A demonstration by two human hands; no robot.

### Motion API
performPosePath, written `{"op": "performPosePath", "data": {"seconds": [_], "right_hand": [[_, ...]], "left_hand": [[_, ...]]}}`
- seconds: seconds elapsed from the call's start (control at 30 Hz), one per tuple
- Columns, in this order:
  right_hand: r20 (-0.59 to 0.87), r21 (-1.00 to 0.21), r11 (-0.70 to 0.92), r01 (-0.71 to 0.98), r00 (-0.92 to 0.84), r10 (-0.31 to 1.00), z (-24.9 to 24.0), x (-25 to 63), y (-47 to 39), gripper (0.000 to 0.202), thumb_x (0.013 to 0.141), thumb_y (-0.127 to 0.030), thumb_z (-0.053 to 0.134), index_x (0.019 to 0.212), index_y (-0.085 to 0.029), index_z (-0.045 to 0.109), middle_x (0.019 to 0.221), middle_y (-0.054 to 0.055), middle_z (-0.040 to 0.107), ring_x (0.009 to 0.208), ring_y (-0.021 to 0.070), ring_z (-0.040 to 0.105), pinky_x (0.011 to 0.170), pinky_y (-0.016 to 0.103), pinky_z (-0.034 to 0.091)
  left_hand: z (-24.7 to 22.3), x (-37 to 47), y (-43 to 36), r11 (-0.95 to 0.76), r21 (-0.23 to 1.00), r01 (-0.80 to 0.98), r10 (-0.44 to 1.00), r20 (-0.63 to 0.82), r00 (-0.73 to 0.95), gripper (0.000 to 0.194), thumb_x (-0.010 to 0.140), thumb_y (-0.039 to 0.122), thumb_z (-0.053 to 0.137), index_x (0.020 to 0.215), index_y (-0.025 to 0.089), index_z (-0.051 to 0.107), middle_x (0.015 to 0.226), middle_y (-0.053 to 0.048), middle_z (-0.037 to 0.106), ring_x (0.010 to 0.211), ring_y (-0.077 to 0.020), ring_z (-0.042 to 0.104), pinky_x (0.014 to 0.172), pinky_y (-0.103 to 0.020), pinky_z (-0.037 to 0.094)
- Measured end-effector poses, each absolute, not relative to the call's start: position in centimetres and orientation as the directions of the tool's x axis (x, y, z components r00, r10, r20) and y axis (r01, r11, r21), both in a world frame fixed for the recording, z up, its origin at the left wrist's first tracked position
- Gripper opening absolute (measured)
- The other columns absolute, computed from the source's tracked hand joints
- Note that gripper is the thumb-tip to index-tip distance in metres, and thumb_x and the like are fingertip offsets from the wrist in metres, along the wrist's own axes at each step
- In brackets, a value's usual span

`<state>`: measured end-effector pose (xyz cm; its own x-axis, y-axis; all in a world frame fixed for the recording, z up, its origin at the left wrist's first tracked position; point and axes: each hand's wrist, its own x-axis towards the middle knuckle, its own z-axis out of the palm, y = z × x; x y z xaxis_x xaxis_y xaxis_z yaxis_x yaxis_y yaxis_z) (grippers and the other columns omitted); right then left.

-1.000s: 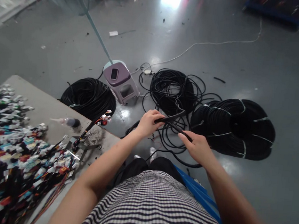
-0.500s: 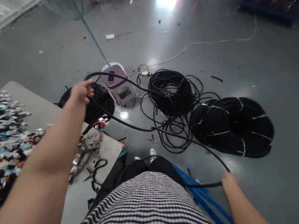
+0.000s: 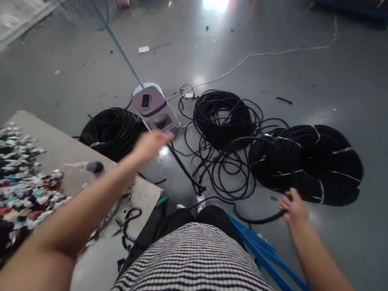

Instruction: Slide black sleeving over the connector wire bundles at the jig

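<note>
Right hand (image 3: 295,209) closed on black tube (image 3: 258,222) curving leftward; left hand (image 3: 153,145) blurred, grip unclear, 2nd tube stretch (image 3: 183,167) slanting rightward, bodyward.

A white glare blazes off the grey floor (image 3: 254,78) at twelve o'clock, pink streaking beside it! Elsewhere, soft, fairly dim light and muted shadows. The left hand (image 3: 151,146) smears at nine o'clock; the right hand (image 3: 293,207) looks clearer at four. Wide-angle stretch swells the left arm (image 3: 68,216) toward eight.
</note>
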<state>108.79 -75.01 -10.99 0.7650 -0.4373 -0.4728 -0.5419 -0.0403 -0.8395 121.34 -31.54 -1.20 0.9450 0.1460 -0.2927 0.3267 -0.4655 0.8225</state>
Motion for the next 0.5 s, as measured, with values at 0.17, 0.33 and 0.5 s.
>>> {"op": "performPosePath", "data": {"seconds": [0.17, 0.33, 0.5], "right_hand": [[-0.411, -0.847, -0.415, -0.331, 0.904, 0.116, -10.7, 105.8, -63.1, 0.049, 0.078, -0.068, 0.055, 0.07, -0.02, 0.053, 0.059, 0.001, 0.05, 0.056, 0.0151, 0.045, 0.057, 0.027, 0.032], [-0.554, -0.832, -0.348, -0.432, 0.679, 0.482, -11.6, 105.2, -58.4, 0.054, 0.087, -0.067, 0.04, 0.076, -0.018, 0.059, 0.071, 0.006, 0.058, 0.069, 0.0191, 0.054, 0.066, 0.028, 0.038], [-0.669, -0.453, 0.186, -0.872, 0.47, 0.576, -12.4, 113.5, -52.7, 0.047, 0.096, -0.054, 0.042, 0.085, -0.013, 0.062, 0.067, 0.006, 0.058, 0.059, 0.0149, 0.055, 0.059, 0.026, 0.046]], "left_hand": [[-8.5, 115.4, -41.2, 0.236, 0.52, 0.821, -0.327, -0.753, 0.571, 0.074, 0.085, 0.079, 0.031, 0.079, 0.012, 0.062, 0.057, -0.005, 0.058, 0.054, -0.0152, 0.056, 0.053, -0.025, 0.045], [-8.8, 113.1, -39.4, 0.355, 0.609, 0.71, -0.177, -0.702, 0.69, 0.045, 0.091, 0.059, 0.046, 0.082, 0.017, 0.058, 0.043, 0.009, 0.028, 0.034, -0.0074, 0.021, 0.038, -0.019, 0.021], [-10.9, 102.8, -38.1, -0.353, 0.719, 0.599, -0.319, -0.694, 0.645, 0.03, 0.075, 0.046, 0.066, 0.072, 0.017, 0.065, 0.062, -0.001, 0.06, 0.061, -0.0162, 0.054, 0.06, -0.026, 0.043]]}}
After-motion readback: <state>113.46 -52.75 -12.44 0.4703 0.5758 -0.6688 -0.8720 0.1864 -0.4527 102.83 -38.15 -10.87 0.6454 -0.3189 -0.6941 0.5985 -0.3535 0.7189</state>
